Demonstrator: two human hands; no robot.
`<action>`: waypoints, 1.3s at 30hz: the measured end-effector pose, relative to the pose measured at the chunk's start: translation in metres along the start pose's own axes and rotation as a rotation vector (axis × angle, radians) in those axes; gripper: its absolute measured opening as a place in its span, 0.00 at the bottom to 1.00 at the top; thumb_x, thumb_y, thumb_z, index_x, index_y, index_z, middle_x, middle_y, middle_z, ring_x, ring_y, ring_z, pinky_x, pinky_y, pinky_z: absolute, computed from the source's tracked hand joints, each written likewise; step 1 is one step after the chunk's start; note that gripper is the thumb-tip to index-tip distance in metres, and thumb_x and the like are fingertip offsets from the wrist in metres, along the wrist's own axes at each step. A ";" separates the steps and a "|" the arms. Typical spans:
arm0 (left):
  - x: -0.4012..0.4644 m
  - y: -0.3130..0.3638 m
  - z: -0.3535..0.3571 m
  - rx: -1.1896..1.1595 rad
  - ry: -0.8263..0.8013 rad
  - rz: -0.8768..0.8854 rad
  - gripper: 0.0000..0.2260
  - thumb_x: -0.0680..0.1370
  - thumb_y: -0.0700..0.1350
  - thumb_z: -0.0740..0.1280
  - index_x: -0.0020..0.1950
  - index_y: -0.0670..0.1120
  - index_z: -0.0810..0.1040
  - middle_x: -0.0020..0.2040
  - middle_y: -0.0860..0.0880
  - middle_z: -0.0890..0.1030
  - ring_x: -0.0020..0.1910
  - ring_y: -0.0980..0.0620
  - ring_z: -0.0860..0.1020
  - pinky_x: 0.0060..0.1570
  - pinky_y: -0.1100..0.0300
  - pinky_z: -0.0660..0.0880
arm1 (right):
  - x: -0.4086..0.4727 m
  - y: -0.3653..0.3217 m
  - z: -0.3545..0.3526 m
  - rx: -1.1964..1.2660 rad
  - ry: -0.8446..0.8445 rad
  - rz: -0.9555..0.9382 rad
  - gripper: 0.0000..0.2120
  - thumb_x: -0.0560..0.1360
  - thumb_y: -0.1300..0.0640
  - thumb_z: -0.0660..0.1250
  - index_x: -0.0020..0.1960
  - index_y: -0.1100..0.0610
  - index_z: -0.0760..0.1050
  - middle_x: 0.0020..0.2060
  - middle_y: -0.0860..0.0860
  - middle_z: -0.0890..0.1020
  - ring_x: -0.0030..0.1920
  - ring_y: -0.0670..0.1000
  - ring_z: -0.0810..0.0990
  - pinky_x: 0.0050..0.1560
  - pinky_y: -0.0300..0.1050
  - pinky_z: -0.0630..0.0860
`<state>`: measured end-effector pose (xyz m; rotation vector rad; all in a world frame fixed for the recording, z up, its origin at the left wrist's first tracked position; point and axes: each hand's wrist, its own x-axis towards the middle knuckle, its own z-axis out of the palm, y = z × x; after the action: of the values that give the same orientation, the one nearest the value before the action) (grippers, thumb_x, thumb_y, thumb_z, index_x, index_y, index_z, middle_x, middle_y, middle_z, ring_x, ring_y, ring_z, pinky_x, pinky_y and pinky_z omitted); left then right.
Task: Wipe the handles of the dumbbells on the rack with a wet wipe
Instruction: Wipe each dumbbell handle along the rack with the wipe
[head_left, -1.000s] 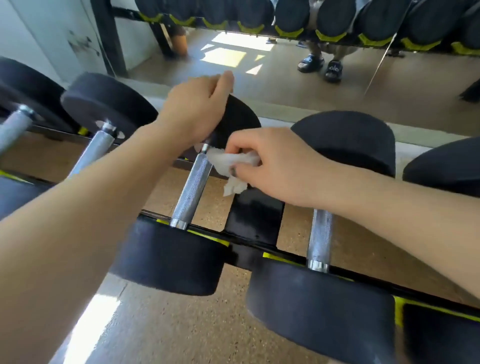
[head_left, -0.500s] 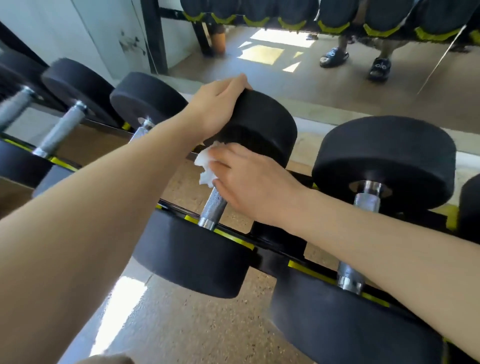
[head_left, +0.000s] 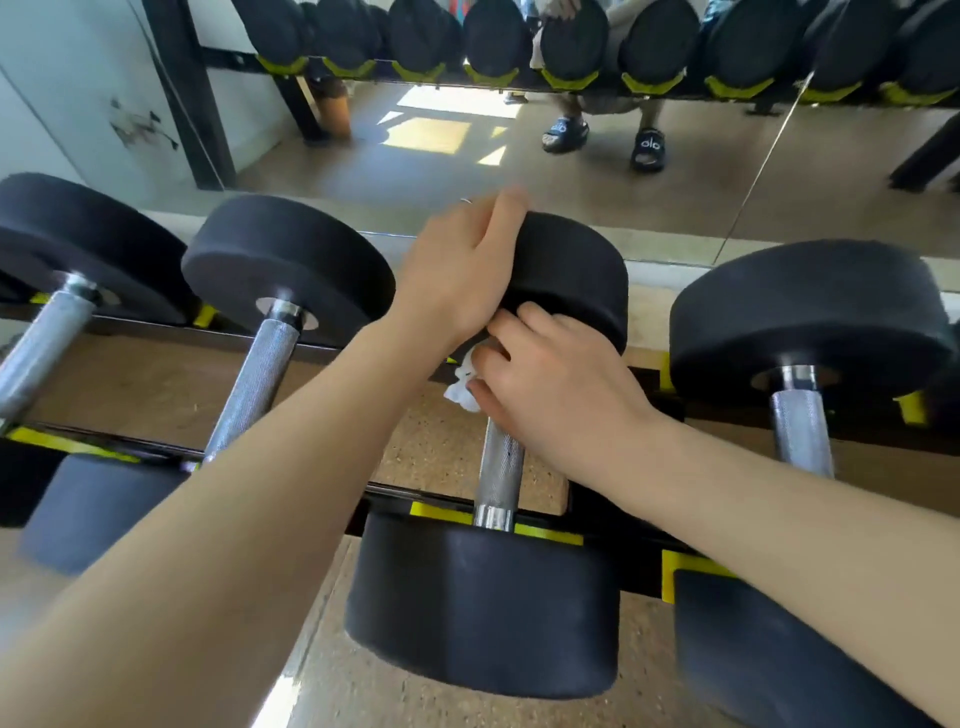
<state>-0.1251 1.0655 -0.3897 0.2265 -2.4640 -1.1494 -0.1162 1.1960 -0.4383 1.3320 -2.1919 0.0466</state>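
One wet wipe (head_left: 464, 385) — soft, limp, best kept bunched — sits pinched in the right hand (head_left: 556, 395), whose fingers curl round the far end of the knurled handle (head_left: 500, 474), just below the dumbbell's far head (head_left: 571, 275). That heavy head is steadied by the left hand (head_left: 457, 275), lying flat-fingered over it — most of the wipe and the handle's top are hidden under the right hand.

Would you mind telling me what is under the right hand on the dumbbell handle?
A white wet wipe pokes out at the right hand fingertips, pressed on the upper part of the knurled handle. How much wipe lies beneath the palm is covered.
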 end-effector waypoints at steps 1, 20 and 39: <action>0.002 -0.002 -0.001 -0.006 -0.009 0.004 0.25 0.83 0.58 0.49 0.51 0.44 0.80 0.48 0.46 0.81 0.50 0.48 0.77 0.55 0.43 0.75 | 0.002 -0.002 0.001 0.009 -0.010 0.037 0.04 0.72 0.57 0.73 0.42 0.57 0.79 0.41 0.55 0.79 0.41 0.56 0.77 0.37 0.48 0.70; 0.004 -0.009 0.002 -0.018 0.017 0.094 0.26 0.85 0.57 0.47 0.51 0.44 0.80 0.46 0.47 0.81 0.47 0.53 0.77 0.54 0.48 0.75 | -0.024 0.002 -0.013 0.166 -0.107 0.191 0.14 0.74 0.63 0.66 0.59 0.63 0.77 0.44 0.54 0.79 0.40 0.53 0.79 0.37 0.43 0.76; 0.000 -0.034 -0.003 -0.272 -0.033 0.102 0.17 0.87 0.48 0.50 0.58 0.51 0.80 0.55 0.55 0.80 0.54 0.64 0.74 0.56 0.68 0.69 | -0.013 -0.002 -0.014 0.178 -0.259 0.091 0.13 0.77 0.59 0.64 0.60 0.58 0.76 0.56 0.52 0.71 0.52 0.52 0.71 0.46 0.47 0.76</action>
<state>-0.1248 1.0412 -0.4133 0.0033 -2.2844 -1.4336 -0.1039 1.2096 -0.4332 1.3987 -2.5166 0.1110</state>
